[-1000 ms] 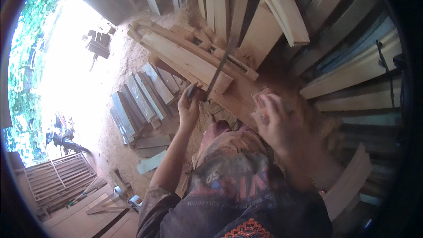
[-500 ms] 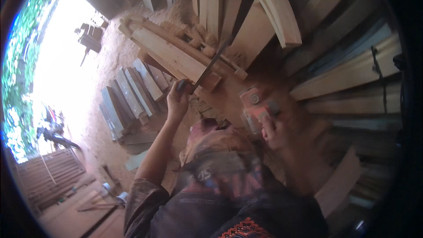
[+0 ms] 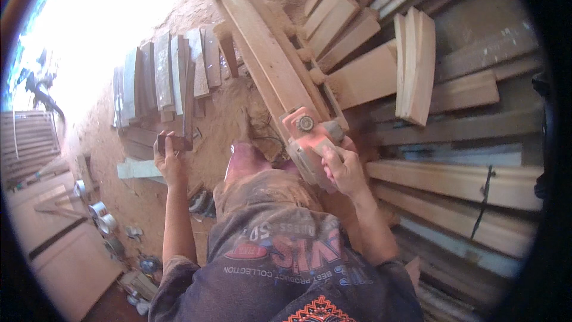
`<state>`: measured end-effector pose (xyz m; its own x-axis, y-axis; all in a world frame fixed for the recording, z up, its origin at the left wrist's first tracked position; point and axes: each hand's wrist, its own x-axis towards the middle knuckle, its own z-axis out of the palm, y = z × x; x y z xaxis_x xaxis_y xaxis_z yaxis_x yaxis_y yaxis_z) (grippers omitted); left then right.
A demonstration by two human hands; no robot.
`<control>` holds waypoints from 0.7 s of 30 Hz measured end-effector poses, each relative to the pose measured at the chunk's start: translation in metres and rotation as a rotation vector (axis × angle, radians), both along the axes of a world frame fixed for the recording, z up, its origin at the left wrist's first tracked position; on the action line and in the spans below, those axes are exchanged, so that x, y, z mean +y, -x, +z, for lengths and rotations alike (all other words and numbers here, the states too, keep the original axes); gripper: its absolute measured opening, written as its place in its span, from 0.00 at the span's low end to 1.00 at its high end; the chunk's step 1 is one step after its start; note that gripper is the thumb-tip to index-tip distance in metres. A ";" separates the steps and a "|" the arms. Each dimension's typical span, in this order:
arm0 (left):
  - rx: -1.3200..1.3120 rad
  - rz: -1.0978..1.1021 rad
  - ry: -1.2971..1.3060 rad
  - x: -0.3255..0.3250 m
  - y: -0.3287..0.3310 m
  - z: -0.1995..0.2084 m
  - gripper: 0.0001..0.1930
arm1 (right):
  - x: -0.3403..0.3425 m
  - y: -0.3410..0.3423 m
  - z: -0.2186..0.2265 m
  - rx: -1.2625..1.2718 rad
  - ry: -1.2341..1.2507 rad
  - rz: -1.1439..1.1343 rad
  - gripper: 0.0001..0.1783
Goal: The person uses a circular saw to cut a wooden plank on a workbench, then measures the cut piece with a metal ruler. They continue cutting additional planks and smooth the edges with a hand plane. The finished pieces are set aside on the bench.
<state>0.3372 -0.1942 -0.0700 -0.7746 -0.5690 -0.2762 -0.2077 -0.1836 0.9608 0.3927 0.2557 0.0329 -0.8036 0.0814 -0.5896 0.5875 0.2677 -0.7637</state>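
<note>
My left hand (image 3: 171, 154) is raised at the left, its fingers closed around the dark wooden stock of a try square (image 3: 186, 144). The square's thin blade points away from me. My right hand (image 3: 341, 170) grips the rear handle of an orange electric planer (image 3: 311, 137) with a round front knob. The planer is at the near end of a long, thick wooden board (image 3: 268, 48); whether its sole touches the wood is hidden. That board lies along a low wooden bench (image 3: 326, 98) dusted with shavings.
Several short planks (image 3: 162, 71) lie side by side at the left. Stacked boards (image 3: 453, 179) fill the right, and two curved pieces (image 3: 414, 65) lie across others there. A pale board (image 3: 138, 169) and tape rolls (image 3: 106, 222) are on the sawdust-covered floor (image 3: 223, 113).
The try square has come off the board and moved left in my left hand. My right hand has brought the planer left, to the board's near end. The view has turned.
</note>
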 end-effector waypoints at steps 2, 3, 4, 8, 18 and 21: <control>-0.037 0.085 -0.025 -0.021 -0.016 -0.027 0.14 | -0.007 0.023 -0.005 0.044 0.074 -0.021 0.31; -0.058 0.123 0.078 -0.029 -0.016 -0.042 0.13 | -0.012 0.035 -0.007 0.021 0.129 -0.056 0.31; -0.054 0.120 0.056 -0.031 -0.023 -0.056 0.13 | -0.017 0.047 -0.010 0.077 0.117 -0.037 0.30; -0.263 0.148 0.006 -0.030 -0.031 -0.088 0.12 | -0.033 0.095 -0.009 0.114 0.090 -0.011 0.28; -0.342 0.134 -0.022 -0.031 0.017 -0.089 0.11 | -0.092 0.273 -0.017 0.148 0.133 0.004 0.29; -0.471 0.155 0.070 -0.047 0.026 -0.078 0.11 | -0.121 0.347 -0.018 0.148 0.124 -0.006 0.29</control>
